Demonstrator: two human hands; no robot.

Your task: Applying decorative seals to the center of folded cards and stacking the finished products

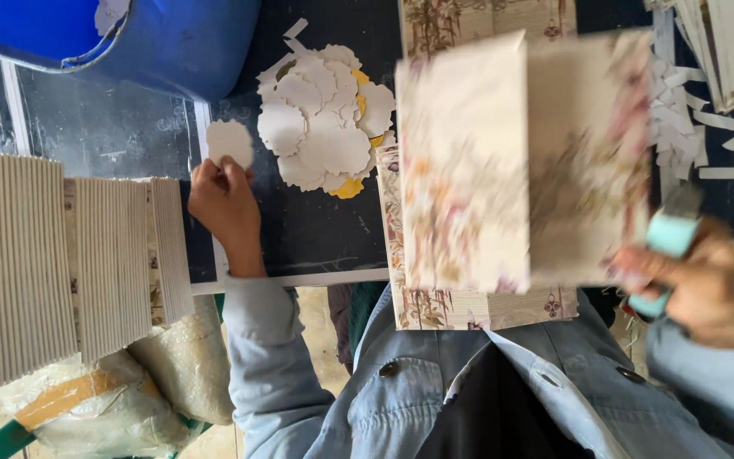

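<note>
Left hand (224, 204): pinching scalloped white paper cutout (229, 142) over dark table (316, 229), just left of cutout pile (324, 119) | Right hand (711, 293): closed around teal-handled tool (671, 246), gripping blurred floral folded card (524, 161) above floral sheets (477, 308) | Far left: stacked ribbed cards (61, 263)

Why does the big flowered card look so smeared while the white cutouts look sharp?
Head view: the flowered card and right hand are streaked with motion blur; the left hand, its scalloped cutout and the cutout pile are crisp. Light is soft and even, with no glare.
</note>
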